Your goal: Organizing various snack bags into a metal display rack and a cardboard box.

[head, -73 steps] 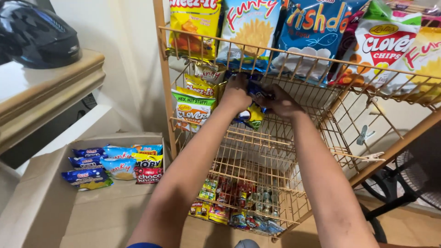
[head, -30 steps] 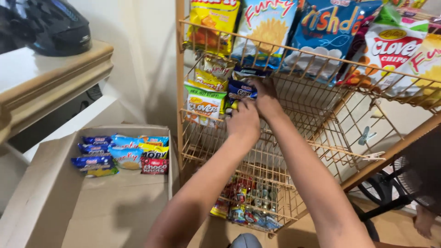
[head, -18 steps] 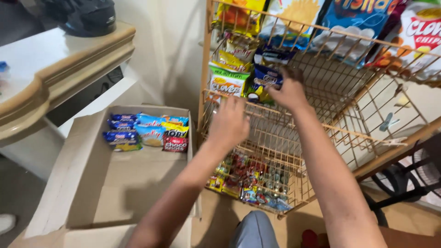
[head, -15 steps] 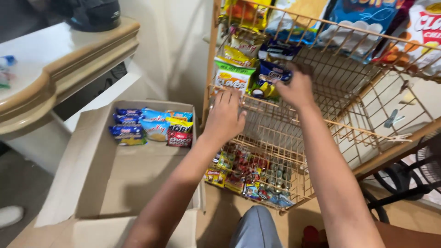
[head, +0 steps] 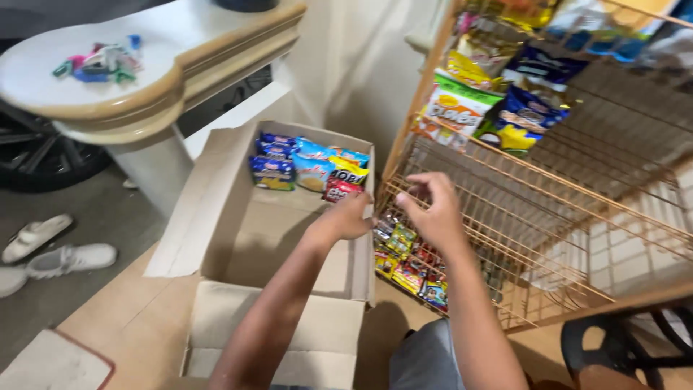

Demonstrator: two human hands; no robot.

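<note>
Snack packets [head: 307, 167]: a loose cluster, blue, yellow and red wrappers, lying flat on the floor of the cardboard box [head: 238, 217] against its far wall, toward the far right corner. Cluster's long axis runs along that wall, approx. left-right in view.

Left hand [head: 348, 215]: over the box's right wall, just inside the rim, fingers loosely curled, nothing visibly held. Packets lie ahead and slightly left of it; near, not touching. This is the nearer hand.

Right hand [head: 432, 209]: outside the box, in front of the wire rack [head: 505, 217], fingertips pinched narrow; cannot tell if anything small is between them.

Rack stands touching or just beside the box's right wall. Upper tier carries chip bags [head: 498, 108]; bottom tier holds small sweets [head: 404, 256].

Left of the box: rounded worktop [head: 166, 79] w/ coloured clips [head: 97, 61] on it.
</note>
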